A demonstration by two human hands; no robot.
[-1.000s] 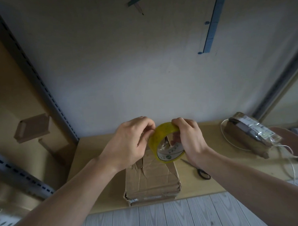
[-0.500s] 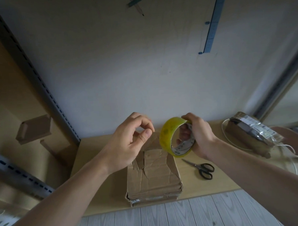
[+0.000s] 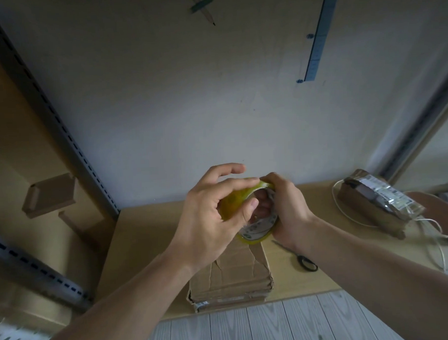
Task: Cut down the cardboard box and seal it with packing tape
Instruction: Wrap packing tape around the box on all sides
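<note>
While a flattened cardboard box (image 3: pixel 230 277) lies at the front edge of a light wooden table (image 3: pixel 143 224) against a pale wall (image 3: pixel 189 94), both hands hold a yellow tape roll (image 3: pixel 248 215) above it: right hand (image 3: pixel 287 210) gripping it, left hand (image 3: pixel 209 216) with fingers loosely curled, thumb and fingertips on its outer face. Scissors (image 3: pixel 298 256) lie beside the box.

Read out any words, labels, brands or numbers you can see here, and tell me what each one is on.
Nothing here can be read.
Tape roll: green marks on the inner core, too blurred to read.
Wrapped parcel: a printed label, too small to read.
Blue ruler on the wall: markings too faint to read.
Cardboard box: no print visible.
</note>
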